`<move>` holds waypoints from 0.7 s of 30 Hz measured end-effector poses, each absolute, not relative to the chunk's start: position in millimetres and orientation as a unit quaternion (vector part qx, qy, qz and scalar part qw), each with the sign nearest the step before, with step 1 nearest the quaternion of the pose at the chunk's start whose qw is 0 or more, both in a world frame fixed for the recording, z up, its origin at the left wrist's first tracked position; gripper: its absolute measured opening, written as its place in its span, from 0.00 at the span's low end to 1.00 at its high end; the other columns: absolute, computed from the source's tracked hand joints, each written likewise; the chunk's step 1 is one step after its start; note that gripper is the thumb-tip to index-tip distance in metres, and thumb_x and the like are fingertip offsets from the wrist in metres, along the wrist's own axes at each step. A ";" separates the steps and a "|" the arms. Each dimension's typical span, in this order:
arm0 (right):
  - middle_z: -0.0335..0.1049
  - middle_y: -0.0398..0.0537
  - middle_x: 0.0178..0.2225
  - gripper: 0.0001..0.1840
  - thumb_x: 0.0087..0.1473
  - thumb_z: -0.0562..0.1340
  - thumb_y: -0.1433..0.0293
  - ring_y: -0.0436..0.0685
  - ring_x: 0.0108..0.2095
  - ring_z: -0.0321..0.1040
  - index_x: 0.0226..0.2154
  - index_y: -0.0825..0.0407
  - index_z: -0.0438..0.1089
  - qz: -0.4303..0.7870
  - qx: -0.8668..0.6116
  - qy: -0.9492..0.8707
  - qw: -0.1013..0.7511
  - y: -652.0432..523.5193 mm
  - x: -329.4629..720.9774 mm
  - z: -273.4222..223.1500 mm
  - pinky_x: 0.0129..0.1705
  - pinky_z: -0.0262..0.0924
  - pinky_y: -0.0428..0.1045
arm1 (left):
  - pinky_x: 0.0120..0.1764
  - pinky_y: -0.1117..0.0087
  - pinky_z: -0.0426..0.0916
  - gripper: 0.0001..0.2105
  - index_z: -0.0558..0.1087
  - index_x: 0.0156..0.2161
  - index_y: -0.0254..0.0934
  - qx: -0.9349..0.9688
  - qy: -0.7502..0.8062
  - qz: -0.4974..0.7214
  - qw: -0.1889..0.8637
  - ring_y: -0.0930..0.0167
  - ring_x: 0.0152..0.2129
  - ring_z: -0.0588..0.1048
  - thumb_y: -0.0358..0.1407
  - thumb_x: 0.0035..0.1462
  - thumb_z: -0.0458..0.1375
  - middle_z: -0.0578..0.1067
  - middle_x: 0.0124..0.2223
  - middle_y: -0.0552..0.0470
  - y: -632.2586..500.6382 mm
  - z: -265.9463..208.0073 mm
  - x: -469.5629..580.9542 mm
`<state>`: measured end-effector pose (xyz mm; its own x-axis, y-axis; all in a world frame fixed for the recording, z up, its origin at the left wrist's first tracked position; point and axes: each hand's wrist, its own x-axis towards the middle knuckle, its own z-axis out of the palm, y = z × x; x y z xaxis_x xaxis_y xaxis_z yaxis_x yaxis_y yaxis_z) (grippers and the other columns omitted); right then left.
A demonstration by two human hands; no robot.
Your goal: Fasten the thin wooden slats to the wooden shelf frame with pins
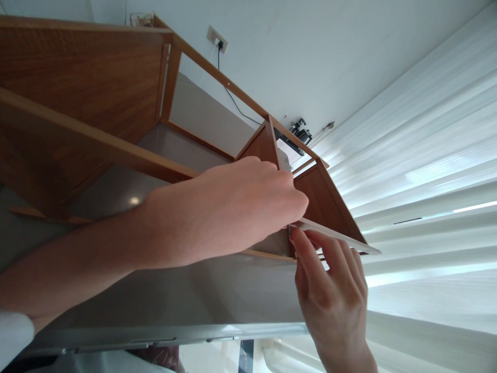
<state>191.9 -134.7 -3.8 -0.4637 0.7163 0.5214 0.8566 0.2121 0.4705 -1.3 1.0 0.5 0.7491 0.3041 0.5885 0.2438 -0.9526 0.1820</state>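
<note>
A brown wooden furniture frame [101, 142] with upright panels and thin rails stands tilted across the view. My left hand [248, 204] reaches over it from the left, knuckles up, its fingers curled down and closed. What those fingers hold is hidden under the hand. Just below and to the right, my right hand [334, 274] pinches at a small thin metal piece [289, 231] beside a divider. The piece is mostly covered, so its kind is unclear. A pale strip [341, 235] runs along the frame's edge behind the right fingertips.
A wall socket [217, 39] with a black plug and cable sits behind the frame. Dark equipment [298, 132] stands beyond the far rail. White curtains [435, 217] hang on the right. A grey surface [174, 298] extends below the frame to a pale edge.
</note>
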 end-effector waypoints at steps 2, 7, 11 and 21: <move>0.75 0.57 0.41 0.19 0.58 0.61 0.84 0.57 0.38 0.69 0.50 0.57 0.71 -0.370 -0.504 -0.777 0.074 -135.3 190.3 2.8 0.39 0.60 0.52 | 0.42 0.70 0.68 0.13 0.76 0.45 0.36 0.940 0.127 0.313 0.054 0.69 0.40 0.79 0.30 0.68 0.48 0.80 0.45 0.51 1.6 1.4 -1.4; 0.75 0.57 0.42 0.18 0.58 0.60 0.84 0.59 0.38 0.69 0.50 0.57 0.71 -0.372 -0.501 -0.781 0.036 -136.5 184.2 13.8 0.39 0.59 0.53 | 0.44 0.68 0.68 0.12 0.77 0.45 0.38 0.937 0.124 0.321 0.059 0.66 0.43 0.79 0.30 0.67 0.50 0.80 0.47 0.51 2.2 0.1 -1.6; 0.77 0.52 0.35 0.12 0.58 0.62 0.82 0.56 0.34 0.70 0.45 0.59 0.72 -0.327 -0.513 -0.787 0.102 -134.3 179.0 6.6 0.38 0.61 0.52 | 0.43 0.68 0.68 0.11 0.77 0.44 0.40 0.936 0.124 0.324 0.054 0.66 0.43 0.79 0.31 0.67 0.51 0.80 0.47 0.51 2.3 -0.5 -1.6; 0.75 0.44 0.28 0.05 0.61 0.63 0.78 0.49 0.27 0.70 0.41 0.56 0.71 -0.331 -0.552 -0.722 0.253 -127.8 168.1 -33.8 0.33 0.63 0.46 | 0.45 0.68 0.69 0.11 0.77 0.41 0.38 0.939 0.126 0.318 0.041 0.67 0.43 0.79 0.32 0.67 0.52 0.81 0.44 0.50 0.7 1.5 -1.5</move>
